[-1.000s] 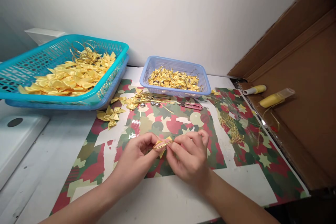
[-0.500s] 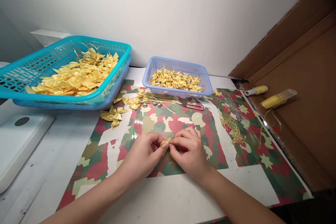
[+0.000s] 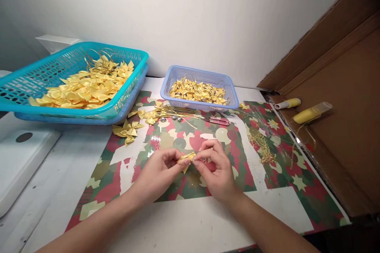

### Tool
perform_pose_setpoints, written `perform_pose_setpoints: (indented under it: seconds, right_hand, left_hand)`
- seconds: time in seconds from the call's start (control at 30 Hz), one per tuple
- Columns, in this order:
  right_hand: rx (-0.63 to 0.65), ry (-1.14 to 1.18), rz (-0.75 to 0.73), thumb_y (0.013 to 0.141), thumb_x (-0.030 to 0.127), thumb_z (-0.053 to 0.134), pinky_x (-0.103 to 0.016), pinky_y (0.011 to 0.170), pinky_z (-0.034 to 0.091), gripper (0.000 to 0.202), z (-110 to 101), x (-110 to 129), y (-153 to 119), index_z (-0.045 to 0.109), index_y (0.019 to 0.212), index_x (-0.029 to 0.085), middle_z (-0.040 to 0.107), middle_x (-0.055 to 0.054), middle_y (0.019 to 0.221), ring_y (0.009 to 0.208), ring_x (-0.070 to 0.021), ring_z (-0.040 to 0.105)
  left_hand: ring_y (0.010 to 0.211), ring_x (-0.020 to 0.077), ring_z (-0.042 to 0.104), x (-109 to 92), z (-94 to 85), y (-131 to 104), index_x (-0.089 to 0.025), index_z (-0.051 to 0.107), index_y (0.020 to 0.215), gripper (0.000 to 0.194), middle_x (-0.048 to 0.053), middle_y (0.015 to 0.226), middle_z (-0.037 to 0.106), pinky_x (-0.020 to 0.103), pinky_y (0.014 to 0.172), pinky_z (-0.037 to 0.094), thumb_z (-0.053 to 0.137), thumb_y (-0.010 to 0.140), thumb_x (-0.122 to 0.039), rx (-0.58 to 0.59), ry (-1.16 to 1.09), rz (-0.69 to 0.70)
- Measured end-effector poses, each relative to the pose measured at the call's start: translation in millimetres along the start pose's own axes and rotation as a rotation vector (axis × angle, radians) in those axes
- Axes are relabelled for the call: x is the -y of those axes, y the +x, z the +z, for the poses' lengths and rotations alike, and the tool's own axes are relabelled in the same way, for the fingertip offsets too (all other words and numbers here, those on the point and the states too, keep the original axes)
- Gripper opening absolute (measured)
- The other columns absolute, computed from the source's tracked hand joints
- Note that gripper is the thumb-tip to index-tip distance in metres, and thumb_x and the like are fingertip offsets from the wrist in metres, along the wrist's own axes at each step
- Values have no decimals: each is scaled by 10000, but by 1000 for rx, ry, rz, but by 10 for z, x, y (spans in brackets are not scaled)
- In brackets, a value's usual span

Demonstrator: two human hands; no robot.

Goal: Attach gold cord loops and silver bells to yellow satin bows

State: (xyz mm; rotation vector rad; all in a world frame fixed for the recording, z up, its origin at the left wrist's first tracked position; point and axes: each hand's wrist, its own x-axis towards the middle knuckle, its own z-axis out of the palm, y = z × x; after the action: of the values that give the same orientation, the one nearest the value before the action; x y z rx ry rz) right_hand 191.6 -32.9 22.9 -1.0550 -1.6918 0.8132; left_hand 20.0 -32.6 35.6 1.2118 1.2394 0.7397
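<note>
Over the patterned sheet (image 3: 178, 184), a small yellow bow (image 3: 190, 157) with gold cord hangs between both hands. My left hand (image 3: 162, 172) pinches its left side between thumb and forefinger. My right hand (image 3: 216, 170) is closed at its right side, thumb and fingertips together on what looks like the gold cord; the exact grip is too small to make out. Beyond the hands lie loose yellow bows (image 3: 128, 129), gold cords (image 3: 178, 111), a few silver bells (image 3: 174, 118) and pink-handled snips (image 3: 219, 121).
A teal basket (image 3: 111, 108) heaped with yellow bows stands at the left. The blue basket (image 3: 202, 105) at the back holds corded bows. Gold cord scraps (image 3: 263, 148) and yellow thread spools (image 3: 308, 115) are at the right, near cardboard (image 3: 335, 87).
The bow has turned and shows more of its yellow ribbon between the hands. My right hand's fingers have shifted their hold, and the view has moved slightly.
</note>
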Motion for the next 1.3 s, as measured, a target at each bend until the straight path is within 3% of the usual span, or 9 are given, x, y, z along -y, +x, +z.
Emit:
perform_pose_setpoints:
  seconds: [0.2, 0.4, 0.57, 0.83, 1.13, 1.2, 1.3]
  right_hand:
    - [5, 279, 52, 926, 223, 551, -366, 937, 435, 102, -101, -13, 50, 606, 855, 273, 652, -7, 997, 1030, -171, 588]
    - [-19, 481, 104, 950, 236, 540, -287, 785, 511, 77, -229, 33, 89, 582, 896, 271, 709, 31, 814, 819, -124, 665]
    - [81, 565, 80, 961, 243, 525, -318, 810, 510, 55, -263, 41, 93, 561, 921, 253, 673, 37, 741, 798, -128, 671]
    - [219, 755, 169, 958, 272, 527, -359, 833, 518, 72, -201, 26, 92, 542, 898, 234, 649, 32, 710, 797, -150, 691]
    - [289, 693, 246, 949, 284, 530, -338, 810, 538, 78, -100, 56, 9, 535, 888, 235, 667, 12, 741, 840, -153, 682]
    - [286, 542, 189, 951, 263, 513, -334, 783, 528, 82, -94, 69, -19, 548, 883, 235, 666, -2, 743, 844, -162, 658]
    - [242, 232, -40, 938, 181, 493, -324, 731, 494, 116, -119, 104, -46, 571, 875, 240, 671, -13, 730, 824, -174, 592]
  left_hand:
    - [591, 113, 438, -42, -19, 17, -164, 545, 648, 339, -16, 630, 533, 217, 539, 341, 626, 786, -463, -36, -3, 34]
    - [599, 121, 477, -78, -59, 9, -171, 567, 655, 318, -3, 656, 571, 223, 541, 364, 637, 794, -449, -118, 30, 76]
    - [656, 133, 547, -78, -89, 24, -180, 585, 688, 269, 24, 813, 641, 243, 612, 446, 660, 799, -413, -125, -39, 158]
    - [613, 119, 532, -51, -94, 22, -173, 574, 691, 302, -9, 677, 581, 223, 572, 426, 660, 811, -436, -68, -88, 158]
    - [611, 129, 557, -77, -86, 48, -170, 580, 684, 305, -2, 648, 614, 232, 589, 452, 686, 782, -439, -124, -150, 136]
    - [594, 118, 541, -77, -98, 53, -168, 577, 686, 307, -5, 654, 609, 223, 571, 438, 690, 775, -439, -166, -164, 124]
    - [578, 108, 522, -81, -109, 62, -166, 562, 670, 321, -16, 636, 575, 210, 539, 411, 700, 762, -441, -229, -169, 115]
